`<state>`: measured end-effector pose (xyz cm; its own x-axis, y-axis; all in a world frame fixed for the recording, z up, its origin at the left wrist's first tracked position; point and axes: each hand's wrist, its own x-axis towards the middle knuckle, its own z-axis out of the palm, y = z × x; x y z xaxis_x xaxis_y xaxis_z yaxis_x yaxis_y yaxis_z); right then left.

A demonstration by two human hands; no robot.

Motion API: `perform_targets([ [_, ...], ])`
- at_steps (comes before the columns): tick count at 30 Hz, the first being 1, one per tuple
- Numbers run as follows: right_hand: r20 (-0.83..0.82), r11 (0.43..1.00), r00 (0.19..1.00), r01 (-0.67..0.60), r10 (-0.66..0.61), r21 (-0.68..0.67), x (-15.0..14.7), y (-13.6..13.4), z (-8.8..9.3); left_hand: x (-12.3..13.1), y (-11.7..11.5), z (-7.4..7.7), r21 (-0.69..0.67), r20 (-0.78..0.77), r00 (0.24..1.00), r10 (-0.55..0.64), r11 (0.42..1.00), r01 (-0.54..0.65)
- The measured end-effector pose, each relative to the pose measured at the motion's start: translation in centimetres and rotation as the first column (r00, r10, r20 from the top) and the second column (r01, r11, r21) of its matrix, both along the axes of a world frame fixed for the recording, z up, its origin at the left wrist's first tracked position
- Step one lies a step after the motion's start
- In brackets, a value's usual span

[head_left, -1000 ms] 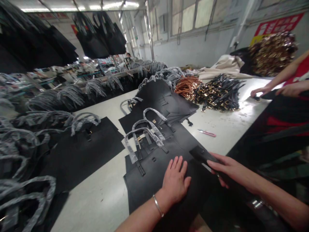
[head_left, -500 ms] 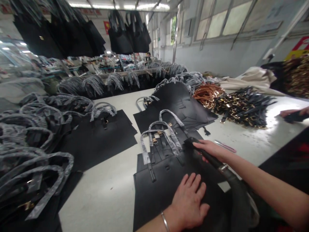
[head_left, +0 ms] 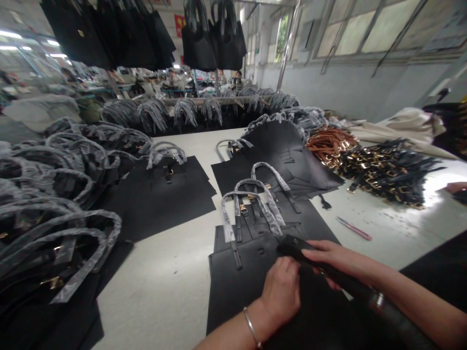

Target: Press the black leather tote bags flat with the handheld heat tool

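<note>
My right hand (head_left: 332, 262) is wrapped round a black tool (head_left: 314, 260) with a thick dark hose, its head over the top edge of a black bag panel (head_left: 237, 291). Close beside the tool's head, my left hand (head_left: 282, 287) rests on the panel with its fingers curled; whatever they hold, if anything, is hidden. A silver bangle circles the left wrist. Wrapped grey handles (head_left: 228, 218) arch from the panel's top, and more panels with handles and gold buckles lie beyond it.
Wrapped handles on black panels (head_left: 83, 165) crowd the left. At right lie a pink-handled cutter (head_left: 353, 228), black buckled straps (head_left: 390, 170) and brown straps (head_left: 330, 143). Black bags (head_left: 215, 39) hang behind. Another person's hand (head_left: 456, 187) shows at the right edge.
My left hand has gone from spread flat to curled fingers and moved up beside the tool's head. The right hand and tool sit lower in view. The camera view has shifted.
</note>
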<state>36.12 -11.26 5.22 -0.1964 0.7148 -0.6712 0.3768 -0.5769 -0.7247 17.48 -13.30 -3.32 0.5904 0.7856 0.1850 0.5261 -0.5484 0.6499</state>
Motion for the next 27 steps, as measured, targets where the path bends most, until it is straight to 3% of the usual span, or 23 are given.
perform_targets([
  [3, 0.026, 0.999, 0.999, 0.025, -0.024, -0.026, -0.2, -0.2, 0.2, -0.1, 4.4, 0.2, -0.041, -0.028, 0.958, 0.286, 0.957, -0.287],
  [5, 0.004, 0.999, 1.000, 0.027, -0.027, -0.019, -0.2, -0.5, -0.1, 0.0, 7.3, 0.4, -0.035, -0.105, 0.943, 0.315, 0.947, -0.320],
  [8, -0.038, 1.000, 0.999, 0.025, -0.025, 0.002, 0.1, -0.8, -0.9, 0.6, 10.0, 0.5, -0.049, -0.244, 0.941, 0.236, 0.966, -0.255],
  [14, -0.054, 0.997, 0.997, 0.059, -0.061, -0.040, -0.2, -0.8, -0.5, 0.9, 10.6, -0.3, -0.018, -0.305, 0.935, 0.184, 0.980, -0.198],
  [22, -0.015, 0.996, 0.996, 0.087, -0.087, -0.011, -0.2, -1.0, 0.8, 1.0, 11.5, 0.3, -0.064, -0.367, 0.923, 0.114, 0.987, -0.148],
  [27, 0.002, 0.994, 0.994, 0.107, -0.107, -0.004, 0.1, -0.4, 0.8, 1.4, 12.2, -0.3, -0.088, -0.346, 0.931, 0.118, 0.984, -0.158],
])
